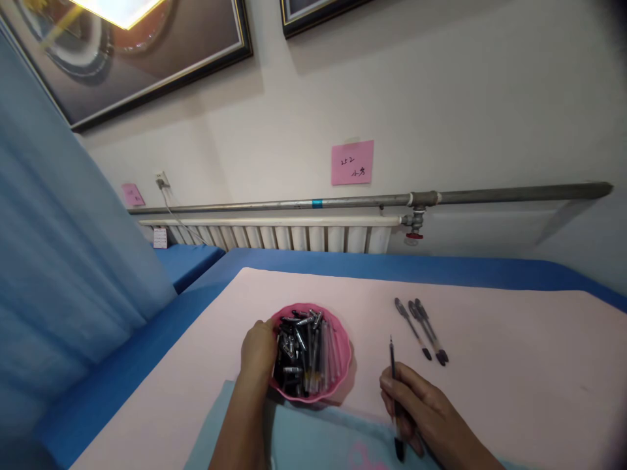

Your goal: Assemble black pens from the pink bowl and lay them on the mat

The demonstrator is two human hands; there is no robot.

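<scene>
My left hand (259,349) is closed on the left rim of a round pink basket (349,356), some of its fingers hidden. Inside the basket lie many black pen parts (291,346) with silvery clips, and clear pen barrels (330,359) along the right side. My right hand (416,405) pinches an uncapped pen (392,365), its fine tip pointing up and away and its black end below the palm. Beyond this hand, three capped pens (414,329) lie on the pink table covering, two side by side and one slightly apart to the left.
Pink covering (514,365) spreads over a blue surface (392,263). Light blue cloth (318,437) lies at the near edge. A white radiator (294,238), a metal pipe (274,207) and a pink note (352,163) are at the wall. A blue curtain (63,261) hangs left.
</scene>
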